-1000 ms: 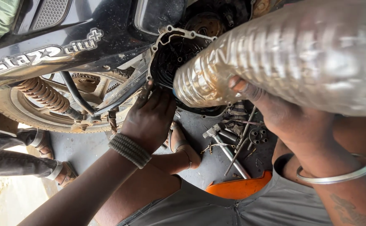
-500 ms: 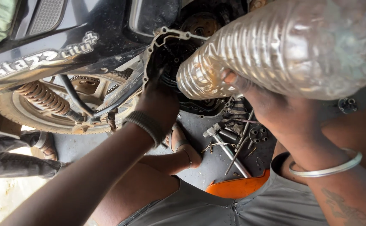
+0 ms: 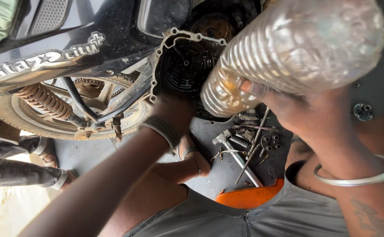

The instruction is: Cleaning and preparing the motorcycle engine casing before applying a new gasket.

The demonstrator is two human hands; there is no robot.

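Tools (image 3: 244,147) litter grey floor (image 3: 91,153) beneath motorcycle (image 3: 69,39).

So the floor (image 3: 91,153) here is plain grey concrete, dusty and a bit oil-stained. Right under the right hand's grip on the bottle there's a messy pile of tools and small parts (image 3: 244,140) lying straight on it: a hammer-looking thing, a long metal rod, some round bits, all touching or overlapping. Below that pile, nearer the body, sits an orange plastic piece (image 3: 249,197). Off to the left of the left hand's grip, the rear tyre (image 3: 34,125) stands on the same concrete, and further left someone else's sandalled feet (image 3: 47,151) are planted on it.
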